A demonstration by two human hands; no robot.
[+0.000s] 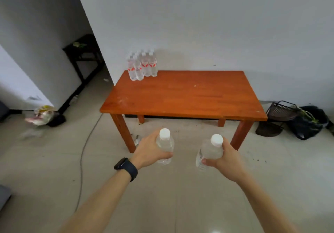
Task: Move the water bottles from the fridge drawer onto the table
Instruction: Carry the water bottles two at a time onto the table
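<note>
My left hand (149, 149) grips a clear water bottle (165, 143) with a white cap, held upright above the floor. In my right hand (226, 157) is a second clear bottle (210, 151), also white-capped and tilted slightly left. Both hands are in front of the near edge of the orange-brown wooden table (182, 97), short of its top. Several water bottles with red labels (142, 66) stand clustered on the table's far left corner against the wall. The fridge drawer is out of view.
A white appliance side (21, 82) stands at the left, with a crumpled plastic bag (45, 116) at its foot. A grey cable (83, 153) runs over the tiled floor. A black wire basket (279, 110) and black bags (307, 122) lie right of the table. A dark side table (85, 51) stands back left.
</note>
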